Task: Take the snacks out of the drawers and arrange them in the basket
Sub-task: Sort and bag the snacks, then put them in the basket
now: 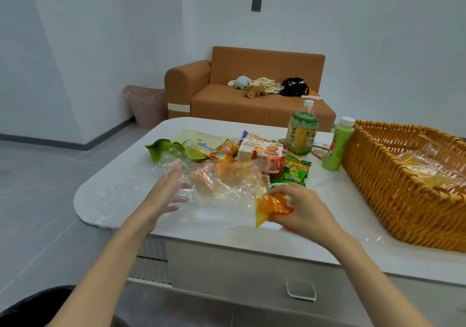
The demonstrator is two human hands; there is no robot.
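Moving snacks (259,150) into the big woven wicker basket (378,188) on the right.
Left hand (166,193), fingers straight, touches the crinkly clear plastic bag (227,182); right hand (302,208) grips a small orange-yellow packet (274,206), best lifted over the rim and laid flat.

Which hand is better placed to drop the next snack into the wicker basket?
Right. The right hand grips an orange snack packet, and the basket stands on that side. The left hand lies open against the clear plastic bag, farther from it.
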